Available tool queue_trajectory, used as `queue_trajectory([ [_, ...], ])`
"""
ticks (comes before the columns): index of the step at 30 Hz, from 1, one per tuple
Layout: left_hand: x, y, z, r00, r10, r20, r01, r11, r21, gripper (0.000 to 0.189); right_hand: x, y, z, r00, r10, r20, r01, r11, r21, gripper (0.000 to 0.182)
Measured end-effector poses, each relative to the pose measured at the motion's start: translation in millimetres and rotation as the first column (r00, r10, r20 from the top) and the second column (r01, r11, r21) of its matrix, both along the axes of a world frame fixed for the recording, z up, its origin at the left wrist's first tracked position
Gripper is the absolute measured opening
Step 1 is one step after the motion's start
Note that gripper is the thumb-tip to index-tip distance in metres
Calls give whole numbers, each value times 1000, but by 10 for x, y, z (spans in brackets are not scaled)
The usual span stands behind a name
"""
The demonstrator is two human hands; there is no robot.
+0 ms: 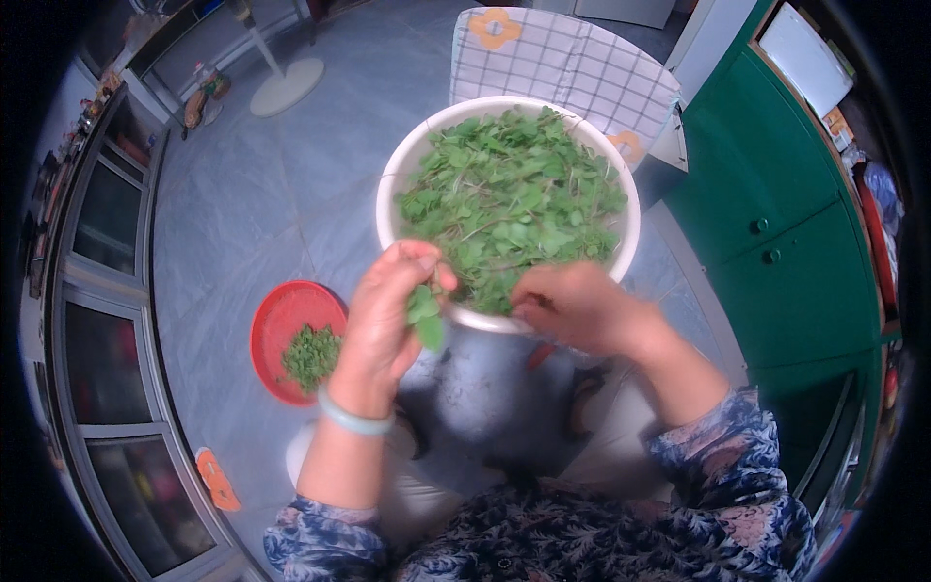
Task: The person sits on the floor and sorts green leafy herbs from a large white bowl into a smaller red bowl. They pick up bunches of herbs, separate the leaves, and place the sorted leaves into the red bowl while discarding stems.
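My left hand (389, 305) pinches a green leafy sprig (426, 320) between thumb and fingers, its leaves hanging below the fingertips. Past it stands a large white basin (389, 174) heaped with leafy greens (516, 196) on thin stems. My right hand (582, 302) is curled at the basin's near right rim and blurred; whether anything is in its fingers cannot be told. On the floor to the left, a round red tray (280, 313) holds a small pile of green leaves (313, 356), partly covered by my left forearm.
A chair with a checked cover (560, 62) stands behind the basin. Green cabinets (771, 189) line the right side, and glass-fronted cabinets (109, 349) the left. An orange object (217, 479) lies on the grey tiled floor (225, 211). A round white stand base (287, 87) is farther off.
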State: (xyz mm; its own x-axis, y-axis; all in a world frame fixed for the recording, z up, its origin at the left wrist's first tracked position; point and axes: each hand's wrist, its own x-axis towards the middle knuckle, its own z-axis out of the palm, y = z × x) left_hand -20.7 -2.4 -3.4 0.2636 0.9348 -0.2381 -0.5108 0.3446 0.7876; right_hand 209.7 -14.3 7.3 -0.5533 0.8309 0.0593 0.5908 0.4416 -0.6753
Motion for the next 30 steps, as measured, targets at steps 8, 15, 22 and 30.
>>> queue_trajectory([
  [8,1,14,-15,994,64,93,-55,994,-93,12,-69,-21,65,984,-177,3,171,946,-276,13],
  [15,4,-9,-55,1000,-4,-16,4,1000,-20,12,75,62,122,871,-232,-432,12,891,-454,11],
  [22,165,-34,-43,976,-147,-160,145,989,-24,17,74,55,111,814,-215,-540,-139,829,-541,9],
  [30,209,-100,-50,860,-362,-359,401,916,36,19,46,48,45,818,-168,-550,-174,840,-515,6],
])
